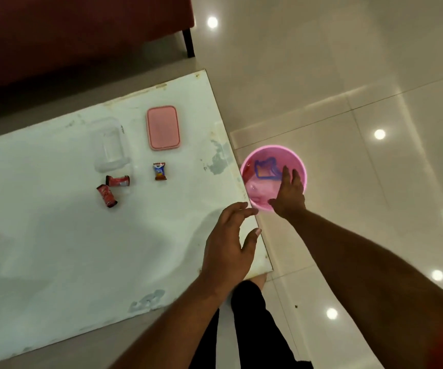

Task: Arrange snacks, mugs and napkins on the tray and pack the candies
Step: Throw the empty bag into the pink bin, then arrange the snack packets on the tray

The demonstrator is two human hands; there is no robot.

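Table (55,235): white top with worn patches, filling the left and middle of the view; its right edge runs from 12 o'clock down to 5 o'clock.
Clear box (111,145): see-through, lidless, standing on the table at about 10 o'clock from the view's centre.
Pink lid (163,127): flat on the table just beside the clear box, on its 3 o'clock side, not touching it.
Red candies: two wrapped pieces, one (118,180) just below the clear box at its 6 o'clock, the other (106,195) near it at 7 o'clock, tilted.
Blue-and-red candy (159,171): alone, upright in the view, at 6 o'clock from the pink lid, apart from it.
Pink bucket (299,161): on the tiled floor (375,75), right against the table's right edge, at 2 o'clock from the centre; a blue-outlined wrapper (264,170) and pink material lie inside.
Right hand (289,194): over the bucket's near rim, fingers spread and released, gripping nothing.
Left hand (228,243): above the table's right edge at 5 o'clock from the centre, fingers loosely curved and apart, holding nothing.
Person: dark trouser leg (255,328) and a bare foot by the table's near corner.
Red seat (68,30): beyond the table at 11 o'clock.
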